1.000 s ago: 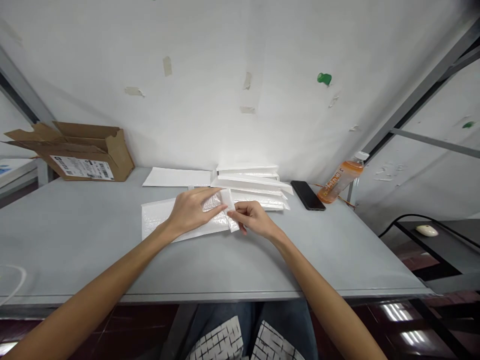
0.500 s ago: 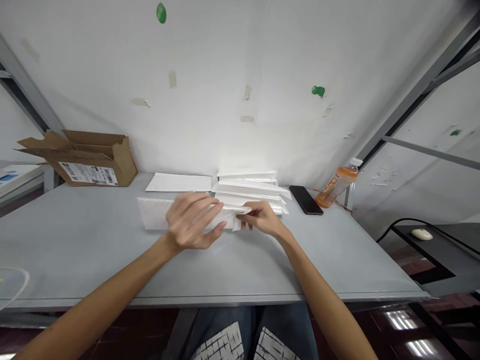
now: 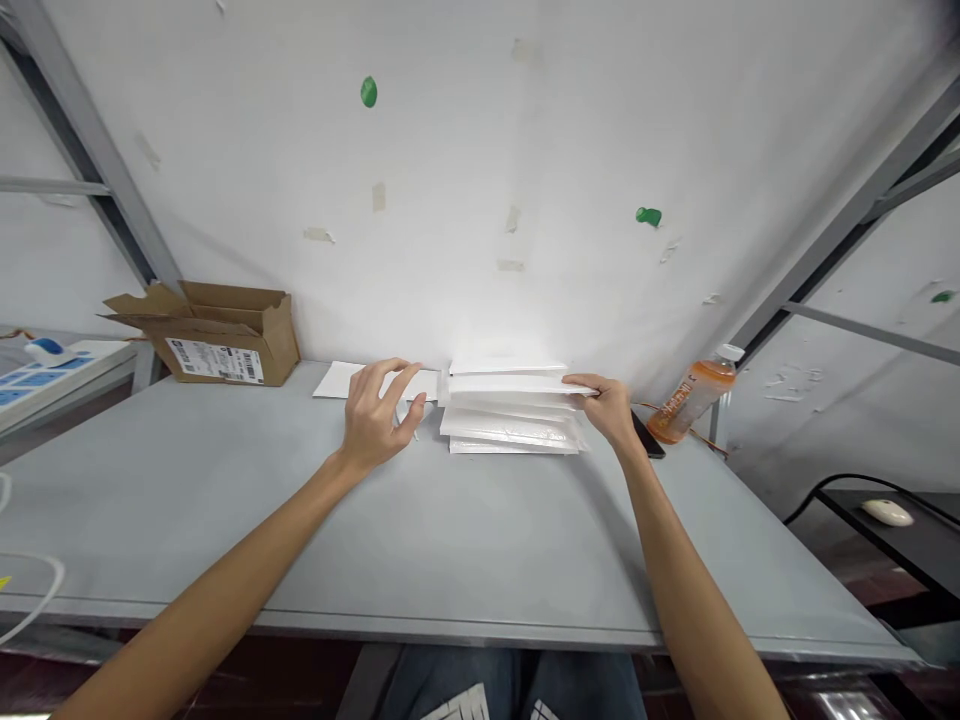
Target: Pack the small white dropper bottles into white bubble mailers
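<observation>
Several white padded envelopes (image 3: 514, 425) lie in a loose, overlapping stack at the back middle of the grey table. My right hand (image 3: 607, 405) pinches the right end of one white envelope (image 3: 517, 384) at the top of the stack. Left of the stack, my left hand (image 3: 379, 415) is raised with thumb and fingers apart. Behind it a flat white sheet (image 3: 334, 379) lies near the wall, partly covered by the hand. A small white strip shows by my left fingertips; whether they touch it is unclear.
An open cardboard box (image 3: 225, 335) stands at the back left of the table (image 3: 480, 550). A black phone (image 3: 649, 438), partly hidden by my right wrist, lies beside an orange drink bottle (image 3: 691, 395). A white mouse (image 3: 887, 512) rests on a dark surface at the right.
The envelope that was between my hands in front of the stack is now over the stack, held by my right hand. My left hand is off it. The view has shifted.
</observation>
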Tool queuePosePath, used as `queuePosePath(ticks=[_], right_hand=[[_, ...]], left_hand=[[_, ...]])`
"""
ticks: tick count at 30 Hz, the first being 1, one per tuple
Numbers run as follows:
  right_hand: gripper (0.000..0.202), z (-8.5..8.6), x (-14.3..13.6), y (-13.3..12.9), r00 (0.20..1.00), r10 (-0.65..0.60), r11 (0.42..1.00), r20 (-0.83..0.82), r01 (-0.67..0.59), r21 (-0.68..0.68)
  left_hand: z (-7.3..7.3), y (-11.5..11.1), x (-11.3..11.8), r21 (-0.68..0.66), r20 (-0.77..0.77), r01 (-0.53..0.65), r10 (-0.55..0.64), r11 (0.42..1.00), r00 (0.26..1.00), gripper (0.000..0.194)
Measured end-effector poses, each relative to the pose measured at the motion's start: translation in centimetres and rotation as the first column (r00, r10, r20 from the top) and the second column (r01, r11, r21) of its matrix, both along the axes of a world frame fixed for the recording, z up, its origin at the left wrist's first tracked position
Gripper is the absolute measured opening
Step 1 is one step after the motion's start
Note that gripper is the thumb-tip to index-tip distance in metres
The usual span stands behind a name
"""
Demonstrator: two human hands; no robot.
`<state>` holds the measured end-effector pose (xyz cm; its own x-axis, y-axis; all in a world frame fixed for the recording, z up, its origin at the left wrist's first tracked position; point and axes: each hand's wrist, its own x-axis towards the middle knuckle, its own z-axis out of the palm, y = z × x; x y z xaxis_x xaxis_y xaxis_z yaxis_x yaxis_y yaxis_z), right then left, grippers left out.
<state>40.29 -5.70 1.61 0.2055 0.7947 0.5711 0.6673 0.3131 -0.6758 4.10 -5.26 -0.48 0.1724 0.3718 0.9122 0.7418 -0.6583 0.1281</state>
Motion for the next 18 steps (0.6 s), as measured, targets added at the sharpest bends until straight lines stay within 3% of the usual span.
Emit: queuePosePath(ticks=[4,7,10,14,18], right_hand=[[0.043,-1.1,0.6,-0.1,0.995,0.036,0.995,0.093,-0.027,-0.095],[0.053,-1.0,0.4,-0.3,0.985,0.089,0.982,0.149,-0.062,-0.177],[0.054,-0.7,0.2,-0.5,0.982,0.111,0.973,0.155,-0.076,-0.218],[0.053,-0.4,-0.2,-0.8,0.988,0.139,0.959,0.071,-0.117,-0.257],[0.054,-0.5,-0.9,-1.3,0.984,0.155,0.959,0.084,-0.129,-0.252]], left_hand=[[-1.4,0.3,0.5,-0.179,-0.102,0.095,-0.115,0.979,0.988,0.043],[-2.0,0.1,0.9,-0.349,-0.146,0.175,-0.238,0.921,0.960,0.055],[-2.0,-0.3,1.2,-0.437,-0.088,0.247,-0.314,0.865,0.945,0.069],[-1.3,-0.4,0.9,-0.430,-0.018,0.250,-0.285,0.868,0.958,0.077],[-1.5,0.4,0.4,-0.445,-0.045,0.149,-0.188,0.883,0.981,0.065]])
